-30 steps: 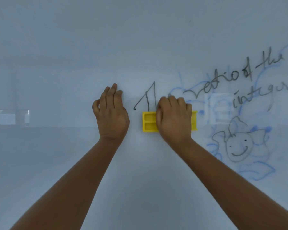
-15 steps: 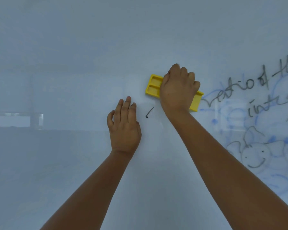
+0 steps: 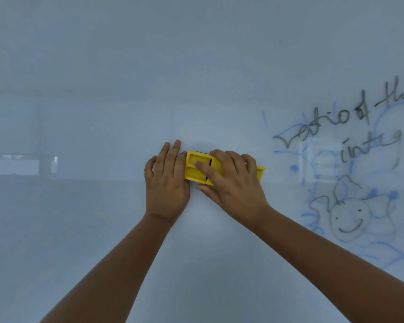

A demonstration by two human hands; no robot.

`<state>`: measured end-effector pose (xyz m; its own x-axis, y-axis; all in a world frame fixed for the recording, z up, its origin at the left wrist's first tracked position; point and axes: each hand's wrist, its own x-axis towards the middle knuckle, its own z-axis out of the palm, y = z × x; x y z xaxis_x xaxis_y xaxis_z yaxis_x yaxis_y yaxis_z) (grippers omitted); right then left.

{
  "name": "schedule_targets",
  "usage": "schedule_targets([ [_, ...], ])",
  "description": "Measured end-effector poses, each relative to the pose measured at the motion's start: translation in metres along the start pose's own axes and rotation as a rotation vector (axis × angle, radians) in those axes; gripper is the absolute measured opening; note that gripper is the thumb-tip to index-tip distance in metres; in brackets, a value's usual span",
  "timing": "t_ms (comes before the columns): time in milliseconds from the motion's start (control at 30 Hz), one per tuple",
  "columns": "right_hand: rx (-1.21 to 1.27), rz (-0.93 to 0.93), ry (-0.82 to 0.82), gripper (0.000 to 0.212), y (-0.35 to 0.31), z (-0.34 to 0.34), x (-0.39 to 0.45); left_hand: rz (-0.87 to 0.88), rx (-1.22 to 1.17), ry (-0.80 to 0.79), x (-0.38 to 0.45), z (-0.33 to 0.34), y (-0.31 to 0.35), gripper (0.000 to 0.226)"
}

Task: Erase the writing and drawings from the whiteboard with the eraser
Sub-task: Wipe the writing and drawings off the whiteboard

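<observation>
The whiteboard (image 3: 126,78) fills the view. My right hand (image 3: 236,185) presses a yellow eraser (image 3: 195,169) flat against the board near its middle, fingers spread over it. Its right end (image 3: 261,172) shows past my knuckles. My left hand (image 3: 167,183) lies flat on the board with fingers together, touching the eraser's left end. Black handwriting (image 3: 350,117) runs across the right side. Below it are a black smiling face (image 3: 349,220) and faint blue sketch lines (image 3: 383,255). The board around my hands is wiped.
A pale reflection of a window (image 3: 21,166) shows on the board's left side. The left and upper parts of the board carry no marks.
My right hand swept the eraser up over the black strokes, then down and left beside my left hand. The strokes and the small leftover mark are gone.
</observation>
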<state>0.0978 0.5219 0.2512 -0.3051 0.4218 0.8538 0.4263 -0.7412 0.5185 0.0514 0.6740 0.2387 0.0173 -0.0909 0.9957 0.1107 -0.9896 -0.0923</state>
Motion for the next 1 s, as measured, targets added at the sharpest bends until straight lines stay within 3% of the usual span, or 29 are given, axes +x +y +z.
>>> schedule_targets([
  [100, -0.032, -0.095, -0.034, 0.039, 0.017, 0.001, -0.003, -0.001, 0.005, -0.003, 0.000, 0.000, -0.001, 0.035],
  [167, -0.015, -0.062, -0.048, 0.040, 0.033, -0.002, 0.001, 0.002, 0.015, -0.011, 0.000, -0.001, -0.001, 0.041],
  [400, -0.082, 0.422, -0.038, 0.043, 0.111, -0.016, 0.011, -0.015, 0.041, -0.047, 0.000, -0.002, 0.001, 0.045],
  [533, -0.080, 0.820, -0.004, 0.047, 0.097, -0.007, 0.026, -0.017, 0.044, -0.049, -0.002, -0.001, 0.000, 0.045],
  [600, -0.074, 0.914, 0.008, 0.049, 0.067, -0.001, 0.032, -0.018, 0.045, -0.047, -0.002, 0.000, 0.000, 0.045],
  [800, -0.061, 0.516, -0.029, 0.042, -0.030, 0.000, -0.014, 0.000, 0.058, -0.043, -0.001, 0.000, -0.002, 0.046],
  [900, -0.034, 0.343, -0.068, 0.040, -0.020, -0.003, -0.035, 0.014, 0.055, -0.032, -0.003, 0.000, -0.003, 0.046],
  [1000, -0.035, 0.345, -0.074, 0.041, 0.029, -0.010, -0.035, 0.017, 0.058, -0.018, -0.002, 0.001, -0.002, 0.045],
])
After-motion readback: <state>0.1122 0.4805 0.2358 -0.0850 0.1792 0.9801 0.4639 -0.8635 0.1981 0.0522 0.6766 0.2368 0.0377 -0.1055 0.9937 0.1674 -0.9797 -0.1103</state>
